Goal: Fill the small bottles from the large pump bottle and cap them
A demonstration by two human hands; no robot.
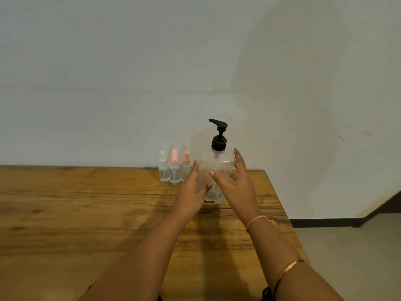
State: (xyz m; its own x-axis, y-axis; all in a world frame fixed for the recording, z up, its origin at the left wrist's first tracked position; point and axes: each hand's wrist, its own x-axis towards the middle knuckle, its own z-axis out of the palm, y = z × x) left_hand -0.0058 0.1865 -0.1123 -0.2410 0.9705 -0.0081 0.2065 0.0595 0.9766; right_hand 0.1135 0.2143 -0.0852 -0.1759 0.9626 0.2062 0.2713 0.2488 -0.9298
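A large clear pump bottle (217, 168) with a black pump head stands upright on the wooden table (86, 213) near the wall. My left hand (191, 192) grips its left side, with the thumb across the front. My right hand (235, 187) touches its right side with spread, fairly straight fingers, the index finger reaching up to the bottle's shoulder. Just left of the big bottle three small clear bottles stand in a row against the wall: one with a white cap (163, 170) and two with pink caps (175, 171) (186, 169). All three are capped.
The table's right edge (284, 213) runs close to the right of the pump bottle, with grey floor (351, 257) beyond it. A plain white wall (130, 83) stands right behind the bottles. Bangles circle my right forearm.
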